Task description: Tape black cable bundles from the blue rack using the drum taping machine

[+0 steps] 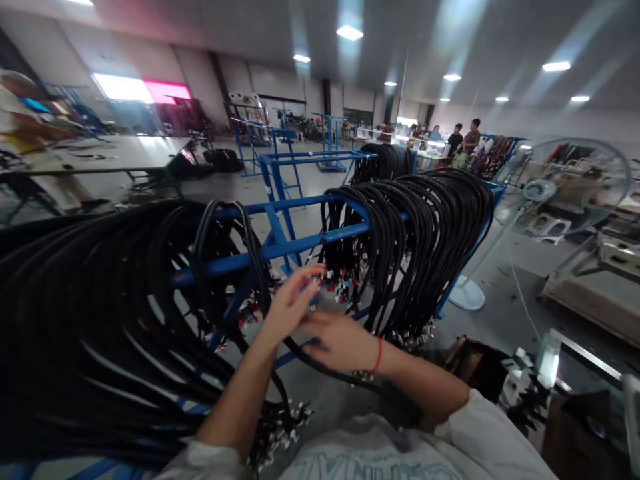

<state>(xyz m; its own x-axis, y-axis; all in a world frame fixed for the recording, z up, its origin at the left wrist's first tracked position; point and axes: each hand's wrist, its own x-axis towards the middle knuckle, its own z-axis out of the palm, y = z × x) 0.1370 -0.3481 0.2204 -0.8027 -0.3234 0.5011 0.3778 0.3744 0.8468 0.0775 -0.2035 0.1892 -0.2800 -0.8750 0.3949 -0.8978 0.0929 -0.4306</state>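
Black cable harnesses [100, 300] hang thickly over a blue rack [310, 241] on the left, and another bunch [425, 220] hangs over its right part. My left hand [291, 303] is raised in front of the rack's bar, fingers partly bent, beside a hanging black cable. Close to it on the right is my right hand [337, 341], with a red band at the wrist and its fingers curled toward the left hand. A black cable passes just below my right hand. Whether either hand grips anything is hidden by blur and overlap.
A standing fan [539, 190] is at the right, near a metal frame [595, 280]. An open box [477, 363] lies at the lower right. One person stands by a long table [125, 155] at the left; several people are far back.
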